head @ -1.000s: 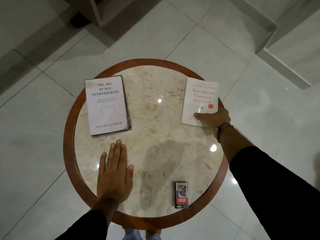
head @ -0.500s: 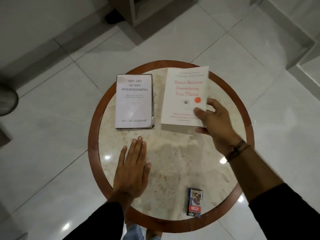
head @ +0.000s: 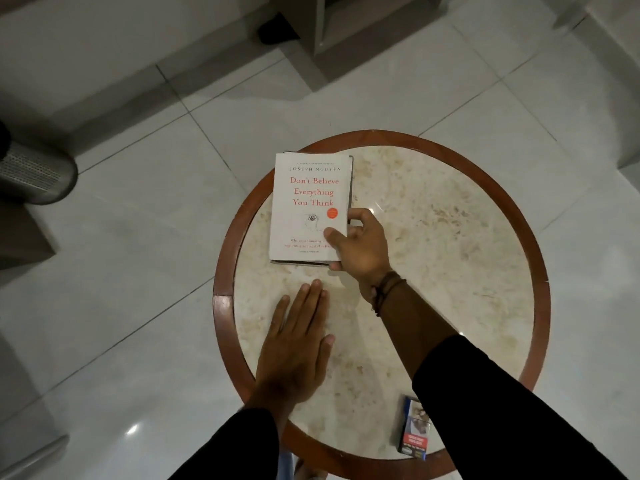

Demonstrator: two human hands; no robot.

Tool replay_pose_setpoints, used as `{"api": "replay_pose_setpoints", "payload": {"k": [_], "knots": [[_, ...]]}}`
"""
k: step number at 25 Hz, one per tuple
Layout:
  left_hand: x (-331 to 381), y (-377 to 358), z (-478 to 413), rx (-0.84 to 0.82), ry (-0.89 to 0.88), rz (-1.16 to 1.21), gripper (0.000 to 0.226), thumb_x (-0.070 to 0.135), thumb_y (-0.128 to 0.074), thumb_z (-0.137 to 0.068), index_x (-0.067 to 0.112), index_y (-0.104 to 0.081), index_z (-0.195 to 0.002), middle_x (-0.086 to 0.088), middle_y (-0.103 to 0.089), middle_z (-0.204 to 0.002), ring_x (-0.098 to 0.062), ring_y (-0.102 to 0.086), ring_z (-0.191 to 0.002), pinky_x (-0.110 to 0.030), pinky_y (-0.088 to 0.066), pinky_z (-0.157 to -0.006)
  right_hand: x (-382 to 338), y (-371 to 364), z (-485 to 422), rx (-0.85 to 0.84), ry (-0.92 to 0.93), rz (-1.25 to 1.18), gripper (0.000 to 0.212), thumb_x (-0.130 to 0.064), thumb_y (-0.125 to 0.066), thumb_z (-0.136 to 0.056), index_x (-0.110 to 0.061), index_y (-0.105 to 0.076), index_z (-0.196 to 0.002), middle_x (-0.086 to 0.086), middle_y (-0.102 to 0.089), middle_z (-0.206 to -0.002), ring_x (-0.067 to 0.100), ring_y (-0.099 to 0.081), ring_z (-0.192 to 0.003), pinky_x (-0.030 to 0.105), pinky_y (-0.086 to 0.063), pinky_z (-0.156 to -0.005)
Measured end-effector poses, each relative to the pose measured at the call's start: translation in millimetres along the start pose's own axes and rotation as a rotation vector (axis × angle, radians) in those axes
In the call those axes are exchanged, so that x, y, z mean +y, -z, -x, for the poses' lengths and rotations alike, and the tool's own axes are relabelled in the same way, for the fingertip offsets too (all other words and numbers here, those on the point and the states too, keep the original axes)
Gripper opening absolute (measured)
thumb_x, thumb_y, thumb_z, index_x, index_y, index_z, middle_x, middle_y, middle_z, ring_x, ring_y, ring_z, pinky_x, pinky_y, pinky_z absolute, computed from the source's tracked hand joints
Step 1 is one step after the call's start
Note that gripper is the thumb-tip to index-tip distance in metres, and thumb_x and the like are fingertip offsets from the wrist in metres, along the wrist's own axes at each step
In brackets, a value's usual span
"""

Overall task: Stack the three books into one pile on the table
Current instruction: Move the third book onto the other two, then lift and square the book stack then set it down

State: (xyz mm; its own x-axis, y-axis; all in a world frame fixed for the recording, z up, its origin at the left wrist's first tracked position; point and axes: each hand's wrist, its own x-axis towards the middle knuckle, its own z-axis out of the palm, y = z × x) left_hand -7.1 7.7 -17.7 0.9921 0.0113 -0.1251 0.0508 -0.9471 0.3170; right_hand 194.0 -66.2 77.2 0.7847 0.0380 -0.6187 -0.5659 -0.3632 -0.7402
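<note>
The white book with red title "Don't Believe Everything You Think" [head: 310, 206] lies on top of the pile at the far left of the round marble table [head: 450, 258]. The book underneath [head: 350, 188] shows only as a dark edge along the right and bottom sides. My right hand [head: 356, 244] grips the top book's lower right corner, thumb on the cover. My left hand [head: 298, 344] rests flat on the tabletop in front of the pile, fingers together, holding nothing. I cannot tell how many books lie under the top one.
A small cigarette pack [head: 414, 431] lies near the table's front edge, beside my right sleeve. The table has a red-brown wooden rim [head: 223, 306]. A metal bin [head: 31, 171] stands on the tiled floor at left; furniture legs stand beyond the table.
My right hand carried the white book leftward across the table and set it on the "Art of Not Overthinking" book, covering it. My left hand stayed flat. The camera swung left.
</note>
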Motion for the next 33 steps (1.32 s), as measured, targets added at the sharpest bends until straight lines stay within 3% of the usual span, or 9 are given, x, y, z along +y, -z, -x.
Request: {"api": "replay_pose_setpoints", "payload": {"k": [7,12,16,19,21,24,27,30,33], "knots": [[2.6,2.9,-0.4,-0.008,0.013,0.039,0.069,0.048,-0.029,-0.113,0.014,-0.025,-0.173,-0.007,-0.025,-0.182,-0.027,-0.024,-0.169,-0.058,-0.034,-0.133,-3.9,-9.4,-4.1,0.206,0.015,0.535,0.043,-0.054,-0.069,-0.088,-0.018,-0.054,-0.107,-0.003,-0.074,-0.106,0.025,-0.072,-0.089,0.042,-0.063,-0.079],[2.1,28.3,-3.8,-0.010,0.011,0.293,0.063,0.046,-0.036,-0.112,0.020,-0.036,-0.169,-0.004,-0.036,-0.179,-0.025,-0.033,-0.166,-0.061,-0.038,-0.129,-6.9,-0.9,-16.5,0.258,-0.002,0.423,0.062,-0.054,-0.081,-0.079,-0.019,-0.054,-0.123,0.000,-0.069,-0.117,0.023,-0.067,-0.099,0.040,-0.060,-0.083],[-10.9,82.1,-57.7,0.295,0.458,0.553,0.053,0.049,-0.054,-0.107,0.021,-0.052,-0.153,-0.004,-0.062,-0.154,-0.024,-0.056,-0.145,-0.054,-0.046,-0.121,-18.5,-0.1,-30.9,0.214,-0.090,0.240,0.069,-0.049,-0.081,-0.084,-0.016,-0.054,-0.138,0.007,-0.064,-0.139,0.029,-0.066,-0.118,0.047,-0.060,-0.098],[-32.0,108.3,-135.7,0.039,0.826,0.610,0.064,0.058,-0.051,-0.107,0.020,-0.044,-0.157,-0.012,-0.049,-0.161,-0.039,-0.046,-0.151,-0.061,-0.039,-0.127,-24.8,-9.3,-36.8,0.179,-0.083,0.324,0.075,-0.050,-0.078,-0.088,-0.012,-0.049,-0.146,0.009,-0.062,-0.143,0.032,-0.065,-0.124,0.049,-0.059,-0.101],[-28.1,111.1,-163.9,-0.111,0.832,0.569,0.062,0.054,-0.049,-0.108,0.020,-0.040,-0.159,-0.013,-0.044,-0.162,-0.039,-0.043,-0.152,-0.061,-0.039,-0.126,-25.3,-18.2,-38.6,0.184,-0.058,0.388,0.074,-0.052,-0.076,-0.089,-0.012,-0.049,-0.144,0.010,-0.062,-0.140,0.032,-0.065,-0.124,0.048,-0.059,-0.101],[-17.6,108.0,-177.1,-0.098,0.853,0.521,0.062,0.048,-0.057,-0.107,0.018,-0.039,-0.159,-0.014,-0.042,-0.163,-0.036,-0.039,-0.152,-0.055,-0.038,-0.124,-22.2,-29.4,-38.5,0.233,-0.035,0.536,0.073,-0.055,-0.075,-0.089,-0.017,-0.045,-0.144,0.009,-0.057,-0.136,0.028,-0.061,-0.122,0.042,-0.059,-0.099],[-31.4,112.0,-178.8,-0.082,0.852,0.757,0.054,0.037,-0.071,-0.103,0.019,-0.047,-0.147,-0.010,-0.055,-0.154,-0.035,-0.056,-0.139,-0.052,-0.057,-0.112,-16.8,-28.9,-35.3,0.238,0.013,0.504,0.070,-0.048,-0.076,-0.092,-0.020,-0.042,-0.145,0.008,-0.053,-0.140,0.027,-0.053,-0.126,0.034,-0.050,-0.097],[-54.3,126.4,-167.0,-0.128,0.743,1.021,0.049,0.027,-0.079,-0.098,0.026,-0.051,-0.138,0.004,-0.070,-0.143,-0.029,-0.074,-0.118,-0.038,-0.069,-0.084,-18.5,-11.1,-25.3,0.113,0.082,0.184,0.062,-0.025,-0.077,-0.095,-0.019,-0.039,-0.143,0.004,-0.060,-0.141,0.022,-0.062,-0.123,0.034,-0.055,-0.105],[-63.7,139.2,-146.9,-0.044,0.495,1.143,0.059,0.021,-0.081,-0.094,0.036,-0.043,-0.138,0.011,-0.069,-0.142,-0.024,-0.072,-0.131,-0.038,-0.069,-0.088,-19.4,8.9,-6.6,-0.048,0.255,-0.071,0.062,-0.005,-0.072,-0.097,-0.013,-0.031,-0.143,0.010,-0.065,-0.140,0.020,-0.072,-0.117,0.034,-0.065,-0.094]]}}
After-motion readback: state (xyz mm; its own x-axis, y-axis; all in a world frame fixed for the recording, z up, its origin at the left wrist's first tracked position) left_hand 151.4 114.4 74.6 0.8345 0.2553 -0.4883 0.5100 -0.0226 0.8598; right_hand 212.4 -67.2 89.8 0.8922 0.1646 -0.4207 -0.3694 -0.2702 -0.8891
